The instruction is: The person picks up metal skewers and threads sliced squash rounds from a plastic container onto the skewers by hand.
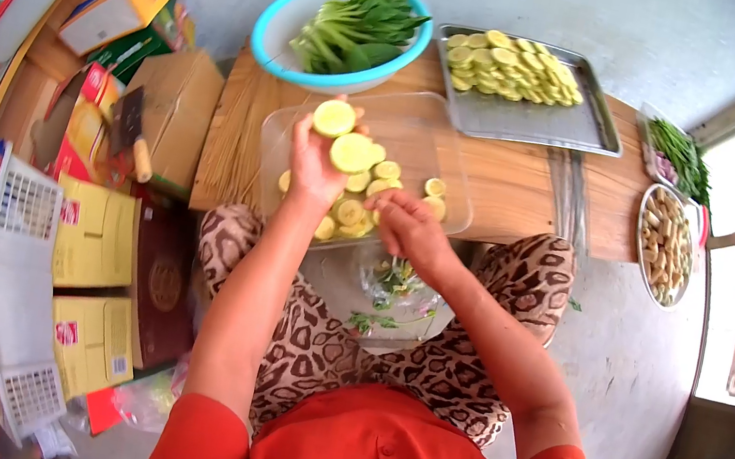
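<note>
My left hand [319, 160] is raised over a clear plastic container [424, 131] and holds two round yellow-green slices [343, 135] between its fingers. My right hand [408, 225] reaches down into the container's near side, fingers among several more loose slices [353, 212]; whether it grips one is hidden. The container rests on a low wooden board [239, 123] in front of my knees.
A metal tray [544, 123] with many slices sits at the back right. A blue-rimmed bowl [277, 17] holds leafy greens. Plates of food [665, 245] lie on the right. A cleaver [131, 134] rests on cardboard boxes [181, 103] at the left.
</note>
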Available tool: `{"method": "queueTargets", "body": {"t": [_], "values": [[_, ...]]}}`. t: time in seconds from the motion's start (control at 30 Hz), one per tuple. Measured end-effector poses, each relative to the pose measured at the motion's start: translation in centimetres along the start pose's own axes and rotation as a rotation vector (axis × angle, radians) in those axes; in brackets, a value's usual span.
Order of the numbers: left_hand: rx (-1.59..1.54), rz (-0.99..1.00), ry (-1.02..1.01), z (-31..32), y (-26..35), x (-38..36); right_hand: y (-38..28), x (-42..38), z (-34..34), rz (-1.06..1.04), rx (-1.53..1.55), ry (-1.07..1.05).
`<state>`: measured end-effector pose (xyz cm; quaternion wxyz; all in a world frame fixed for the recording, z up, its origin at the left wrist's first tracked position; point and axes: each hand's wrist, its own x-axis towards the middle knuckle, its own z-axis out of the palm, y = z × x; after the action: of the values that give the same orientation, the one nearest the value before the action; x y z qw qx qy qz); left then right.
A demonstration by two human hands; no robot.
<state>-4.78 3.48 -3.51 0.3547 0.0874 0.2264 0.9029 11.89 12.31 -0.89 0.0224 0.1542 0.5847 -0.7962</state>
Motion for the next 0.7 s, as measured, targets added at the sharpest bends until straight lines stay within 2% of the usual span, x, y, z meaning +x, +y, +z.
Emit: {"method": "queueTargets", "body": {"t": [0.03,0.07,0.1,0.17,0.2,0.23,0.27,0.33,0.4,0.5,0.53,0.63,0.7], "values": [[-0.028,-0.018,-0.019,-0.7,-0.3,0.2,0.0,0.0,0.3,0.028,-0.094,0.071],[0.063,-0.001,0.012,-0.8,-0.5,0.4,1.2,0.5,-0.3,0.048,-0.009,0.039],[0.226,0.015,0.126,-0.3,-0.5,0.6,2.3,0.7,-0.5,0.085,0.079,0.051],[0.206,-0.034,0.141,0.4,0.0,0.2,4.1,1.2,-1.0,-0.319,-0.285,0.032],[0.186,0.016,0.134,-0.9,-0.3,0.6,3.6,1.1,-0.8,-0.044,0.034,0.046],[0.177,0.017,0.095,-2.3,0.0,1.0,3.8,1.1,-0.5,-0.087,0.008,0.094],[0.141,0.012,-0.052,-4.5,0.3,1.9,4.1,1.3,-0.8,-0.171,-0.085,0.079],[0.142,0.011,-0.007,-5.1,1.0,2.1,5.2,1.8,-0.9,-0.252,-0.071,0.077],[0.138,0.021,0.067,-5.0,1.2,1.9,5.6,2.1,-1.0,-0.242,-0.074,0.079],[0.133,0.048,0.058,-5.6,1.2,1.8,5.6,1.3,-1.3,-0.252,-0.165,0.081],[0.122,0.034,0.142,-5.3,1.3,1.6,5.7,1.2,-1.3,-0.260,-0.190,0.073],[0.116,0.005,0.087,-5.9,1.4,2.1,5.3,0.4,-1.5,-0.256,-0.280,0.078],[0.077,-0.047,0.140,-4.6,1.0,1.6,4.6,-0.5,-1.9,-0.244,-0.293,0.084]]}}
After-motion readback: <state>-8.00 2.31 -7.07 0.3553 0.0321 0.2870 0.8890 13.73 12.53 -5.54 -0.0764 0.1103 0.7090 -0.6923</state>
